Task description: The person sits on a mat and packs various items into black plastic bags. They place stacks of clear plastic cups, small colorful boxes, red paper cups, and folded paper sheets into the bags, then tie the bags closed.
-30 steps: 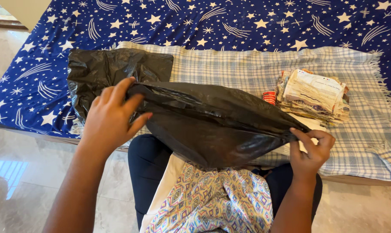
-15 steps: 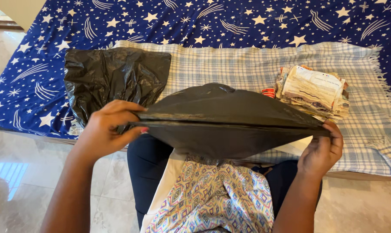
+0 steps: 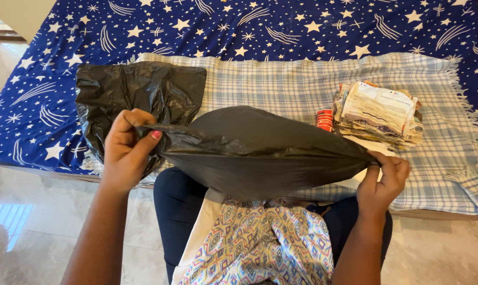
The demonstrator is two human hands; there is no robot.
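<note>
Black plastic bag (image 3: 260, 153): held stretched between both hands above the lap, puffed out, contents not visible. Left hand (image 3: 125, 150): fingers pinched on the bag's left edge. Right hand (image 3: 382, 182): fingers clamped on its right corner. Second black bag (image 3: 136, 97): lies crumpled on the checked cloth (image 3: 270, 84), left side, contents unseen. Stack of folded papers (image 3: 380, 112): right side of the cloth, a small red object (image 3: 324, 120) just beside it. Star-patterned blue sheet (image 3: 281, 26): beneath the cloth.

Head camera looks steeply down, close over lap and bed (image 3: 302, 31).
</note>
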